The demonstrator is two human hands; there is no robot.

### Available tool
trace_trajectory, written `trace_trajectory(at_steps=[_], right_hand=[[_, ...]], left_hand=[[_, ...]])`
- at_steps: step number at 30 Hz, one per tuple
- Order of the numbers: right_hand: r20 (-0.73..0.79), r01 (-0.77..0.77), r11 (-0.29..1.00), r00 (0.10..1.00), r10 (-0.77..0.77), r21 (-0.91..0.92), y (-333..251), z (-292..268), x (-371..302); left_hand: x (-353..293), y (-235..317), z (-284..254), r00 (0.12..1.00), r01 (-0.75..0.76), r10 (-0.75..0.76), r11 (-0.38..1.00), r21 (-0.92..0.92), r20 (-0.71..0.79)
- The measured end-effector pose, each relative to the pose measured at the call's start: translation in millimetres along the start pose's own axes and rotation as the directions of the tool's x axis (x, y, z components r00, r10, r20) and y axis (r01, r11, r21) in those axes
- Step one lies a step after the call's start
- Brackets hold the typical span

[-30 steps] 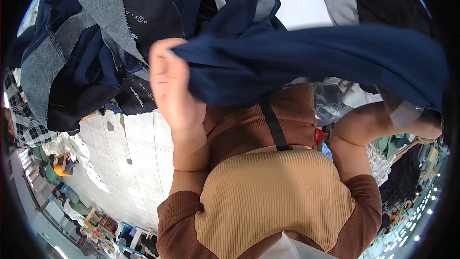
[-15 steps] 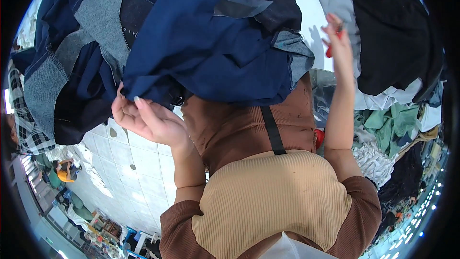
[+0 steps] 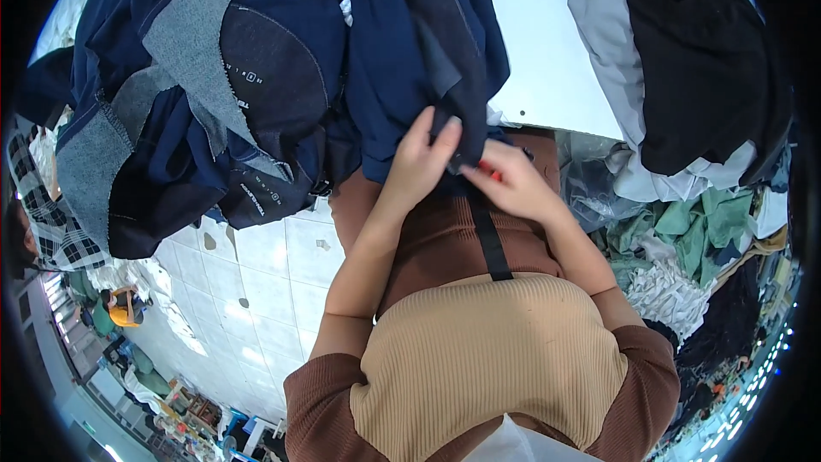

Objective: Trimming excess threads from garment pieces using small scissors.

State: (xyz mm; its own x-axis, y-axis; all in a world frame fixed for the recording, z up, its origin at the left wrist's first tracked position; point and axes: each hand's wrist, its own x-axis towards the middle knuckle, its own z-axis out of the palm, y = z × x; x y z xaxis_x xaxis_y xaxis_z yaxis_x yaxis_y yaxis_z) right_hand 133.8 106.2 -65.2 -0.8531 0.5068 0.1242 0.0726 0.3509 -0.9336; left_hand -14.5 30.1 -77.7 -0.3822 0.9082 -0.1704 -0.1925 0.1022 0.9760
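Note:
A navy garment (image 3: 389, 60) with a darker inner panel lies over the table's near edge and hangs toward my lap. My left hand (image 3: 421, 162) pinches its dark edge between thumb and fingers. Close beside it, my right hand (image 3: 517, 186) is closed around small red-handled thread snips (image 3: 489, 173), its fingertips at the same edge. Most of the snips is hidden in the palm, and the blades cannot be made out.
More navy garments with grey fuzzy undersides (image 3: 184, 30) are heaped at left. On the white table (image 3: 547, 60), light grey cloth (image 3: 603, 0) and black cloth (image 3: 697, 68) lie at right. Below them are a clear plastic bag (image 3: 590, 192) and green cloth (image 3: 705, 227). A person in yellow (image 3: 124, 308) is far left.
My left hand has moved right and my right hand has come down and inward, so both meet at the garment. The navy garment has been turned and its darker inner panel now shows.

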Motion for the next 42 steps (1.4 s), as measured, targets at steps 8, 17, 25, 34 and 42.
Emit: trace_trajectory(at_steps=[8,17,25,34,42], right_hand=[[-0.163,-0.131,0.875,0.959,0.230,0.466,6.2,-16.3,5.9],[-0.006,-0.214,0.957,0.976,0.219,0.193,18.5,15.3,21.3],[-0.859,0.353,0.927,0.427,-0.282,-0.129,-24.1,-105.4,6.9],[-0.122,0.285,0.949,0.955,-0.269,0.136,-68.0,-96.5,38.9],[-0.633,-0.124,0.967,0.736,0.240,0.223,2.5,-89.6,2.1]], left_hand=[[-19.8,54.1,-50.4,0.934,-0.006,-0.275,0.630,-0.777,-0.229],[-28.4,69.2,-57.7,0.996,0.030,0.075,0.272,-0.962,0.053],[-37.9,91.1,-43.2,0.999,0.019,-0.033,0.877,-0.481,-0.021],[-31.0,82.8,-69.2,0.834,-0.481,0.127,0.642,-0.597,-0.537],[-21.8,54.5,-20.5,0.891,-0.323,0.396,0.896,0.304,-0.220]])
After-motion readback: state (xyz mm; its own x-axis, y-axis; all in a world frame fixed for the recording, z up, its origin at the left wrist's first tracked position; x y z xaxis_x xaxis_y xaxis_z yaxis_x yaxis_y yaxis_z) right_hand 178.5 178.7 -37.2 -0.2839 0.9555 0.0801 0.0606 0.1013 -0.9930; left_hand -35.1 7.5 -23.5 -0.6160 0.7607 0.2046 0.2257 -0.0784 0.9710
